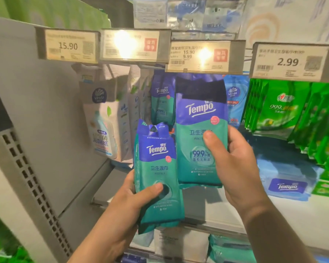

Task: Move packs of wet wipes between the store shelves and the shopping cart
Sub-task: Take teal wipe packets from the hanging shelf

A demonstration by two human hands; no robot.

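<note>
Shelving (46, 114) of grey metal is standing to the left of both hands, its perforated upright running down beside the left wrist. Price tags (205, 56) are hanging in a row above the fingers, and green packs (281, 109) are dangling off to the right of the right hand (234, 154). Just below those, beyond the right knuckles, a flat blue Tempo pack (287, 185) is lying on the white shelf.

Between the two thumbs, the larger Tempo wipes pack (201, 118) is hanging upright under the middle tag; the right hand is gripping its lower right edge, thumb pressing across the printed front and the remaining fingers wrapping behind, out of sight. Lower and to the left, the smaller Tempo wipes pack (157, 168) is sitting in the left hand (129, 204), thumb curling over its lower front while the other fingers are cupping its back. The two packs are overlapping slightly at their edges.
</note>
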